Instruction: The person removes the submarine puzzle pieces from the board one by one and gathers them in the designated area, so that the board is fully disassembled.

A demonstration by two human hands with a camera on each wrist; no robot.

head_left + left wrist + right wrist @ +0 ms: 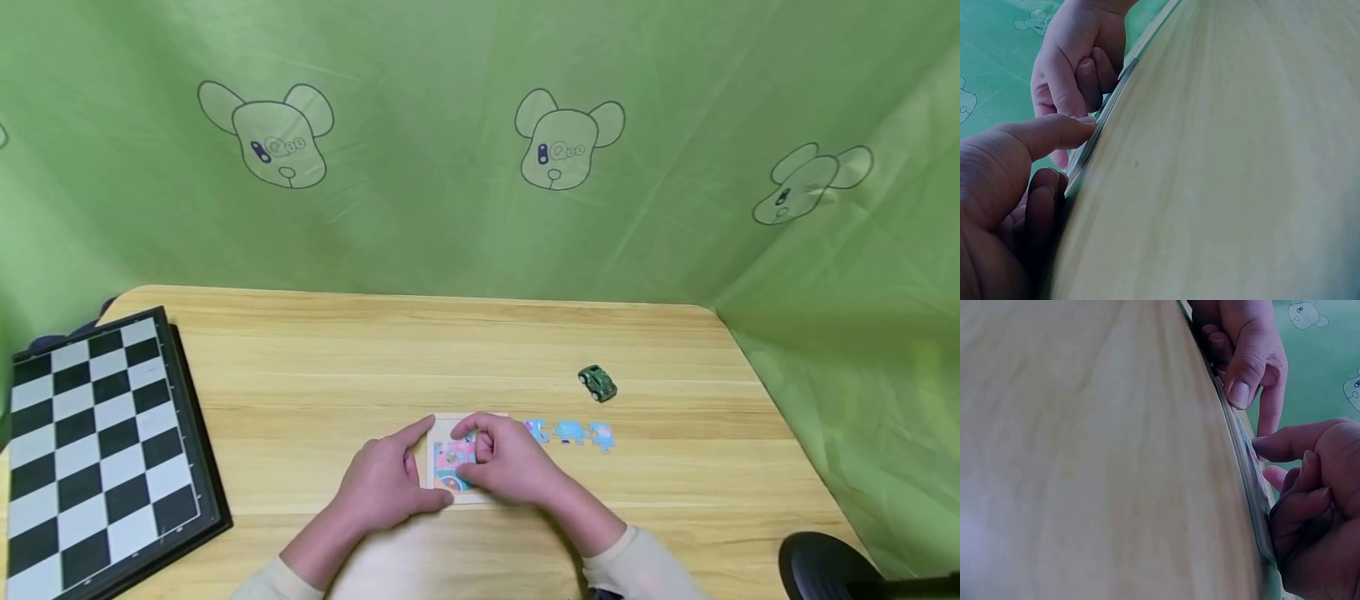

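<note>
A small jigsaw puzzle in a pale tray (442, 427) lies on the table, with pink and teal picture pieces (450, 457) in its lower left part. My left hand (382, 483) grips the tray's left side, index finger at the upper corner and thumb at the lower edge. Over the tray's right half, my right hand (513, 458) curls its thumb and index finger round a bluish puzzle piece (470, 436), which they mostly hide. The right wrist view shows the right thumb (1272, 445) at the picture surface, the other fingers folded.
Several loose blue puzzle pieces (572, 431) lie right of the tray. Behind them stands a green toy car (597, 383). A black-and-white chessboard (105, 450) fills the left side. A black round object (825, 567) juts in at lower right; a green curtain (450, 208) hangs behind.
</note>
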